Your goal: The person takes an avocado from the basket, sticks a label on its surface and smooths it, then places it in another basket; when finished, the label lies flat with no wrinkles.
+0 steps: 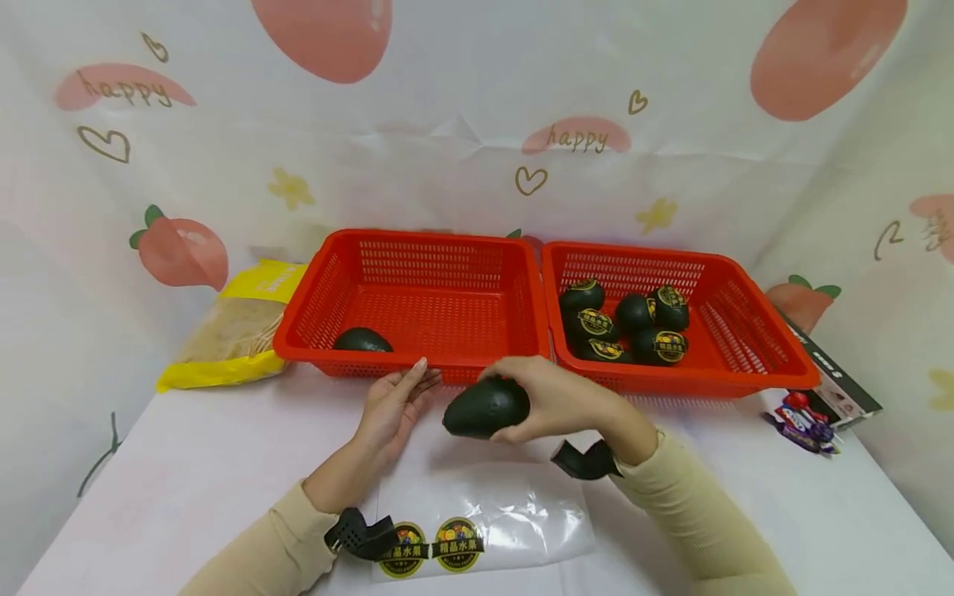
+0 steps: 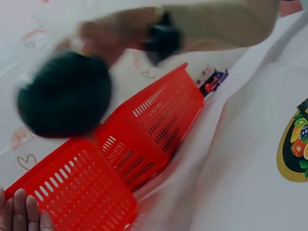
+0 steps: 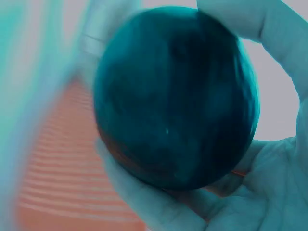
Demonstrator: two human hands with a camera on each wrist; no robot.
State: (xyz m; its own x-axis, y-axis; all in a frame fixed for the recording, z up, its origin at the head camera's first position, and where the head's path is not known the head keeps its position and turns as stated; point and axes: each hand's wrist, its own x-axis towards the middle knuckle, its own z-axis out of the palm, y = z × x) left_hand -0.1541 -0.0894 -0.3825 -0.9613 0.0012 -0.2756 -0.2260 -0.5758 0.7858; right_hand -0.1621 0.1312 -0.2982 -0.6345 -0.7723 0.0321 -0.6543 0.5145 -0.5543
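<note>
The right hand (image 1: 555, 396) curls its fingers and thumb round a dark green, smooth-skinned avocado (image 1: 486, 407), holding it in the air just in front of the two red plastic mesh baskets, above the white cloth-covered surface (image 1: 186, 480); the right wrist view shows the fruit (image 3: 175, 96) filling the palm, with a thumb over its top. The left hand (image 1: 393, 404) holds nothing: its fingers are straight and relaxed, the palm turned toward the avocado, the fingertips close to the front rim of the left red basket (image 1: 417, 248). In the left wrist view the fingertips (image 2: 21, 214) lie at that basket's outer wall, though it is unclear whether they touch it. The left basket holds a single dark avocado without a label (image 1: 362, 340) in its near left corner. The right red basket (image 1: 745, 331), touching the left one side by side, holds a cluster of dark avocados bearing round yellow-and-black stickers (image 1: 626, 327). On the surface in front of the person lies a clear plastic sticker sheet (image 1: 522, 513) with two round fruit stickers (image 1: 432, 546) at its near left edge. A yellow-edged bag of pale noodles (image 1: 234, 327) lies left of the baskets, and a small red-and-blue toy figure (image 1: 803, 420) lies to the right.
</note>
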